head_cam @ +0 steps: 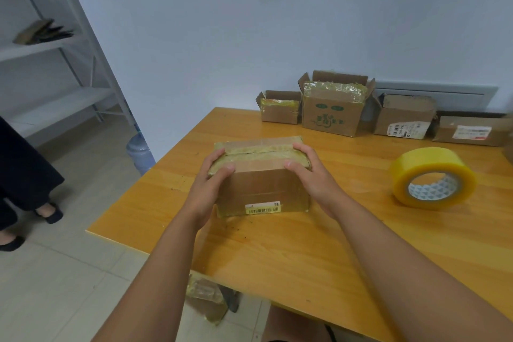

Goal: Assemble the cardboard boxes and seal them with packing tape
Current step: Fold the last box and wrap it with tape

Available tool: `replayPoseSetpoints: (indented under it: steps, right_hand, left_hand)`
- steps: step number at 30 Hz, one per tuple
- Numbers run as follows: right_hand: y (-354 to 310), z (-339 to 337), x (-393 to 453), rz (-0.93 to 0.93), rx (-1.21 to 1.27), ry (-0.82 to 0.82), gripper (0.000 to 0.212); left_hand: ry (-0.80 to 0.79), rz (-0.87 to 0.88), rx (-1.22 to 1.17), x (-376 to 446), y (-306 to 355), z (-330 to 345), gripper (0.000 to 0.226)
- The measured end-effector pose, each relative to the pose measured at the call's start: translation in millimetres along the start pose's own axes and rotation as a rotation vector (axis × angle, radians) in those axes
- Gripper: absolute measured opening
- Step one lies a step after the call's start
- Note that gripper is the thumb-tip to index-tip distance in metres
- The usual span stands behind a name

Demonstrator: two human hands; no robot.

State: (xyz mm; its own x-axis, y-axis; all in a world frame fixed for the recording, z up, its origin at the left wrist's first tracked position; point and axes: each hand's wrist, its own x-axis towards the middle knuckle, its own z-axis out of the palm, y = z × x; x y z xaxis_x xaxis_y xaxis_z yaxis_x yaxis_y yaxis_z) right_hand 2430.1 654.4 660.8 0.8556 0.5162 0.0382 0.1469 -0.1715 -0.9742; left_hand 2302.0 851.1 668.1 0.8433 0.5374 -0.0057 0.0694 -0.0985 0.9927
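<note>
A small brown cardboard box (262,189) stands on the wooden table (277,253), its two top flaps folded down and meeting along a middle seam. Old yellowish tape covers its sides, and a yellow barcode label sits low on its near face. My left hand (206,189) grips the box's upper left corner, fingers over the top flaps. My right hand (312,172) grips the upper right corner the same way. A big roll of yellow packing tape (433,178) rests on the table to the right, apart from both hands.
Several open cardboard boxes (331,108) line the table's far edge by the wall. A white shelf rack (55,64) and a water bottle (140,151) stand at the left. Another person's legs (25,183) are on the floor at far left. A taped box (205,300) lies under the table.
</note>
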Motion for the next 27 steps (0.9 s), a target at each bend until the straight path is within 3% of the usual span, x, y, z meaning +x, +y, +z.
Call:
replayPoseSetpoints:
  steps: [14,20,27]
  right_hand:
    - [-5,-1,-30,0.063,0.016,-0.025,0.043]
    - [-3,6,-12,-0.002,0.119,0.061,0.044]
    - [5,4,28,0.011,0.047,0.062,0.047]
  left_hand:
    - [0.113,-0.01,0.04,-17,-9,6,0.027]
    - [0.193,0.042,-0.014,-2,-5,14,0.029]
    - [0.168,0.022,0.013,32,-11,23,0.031]
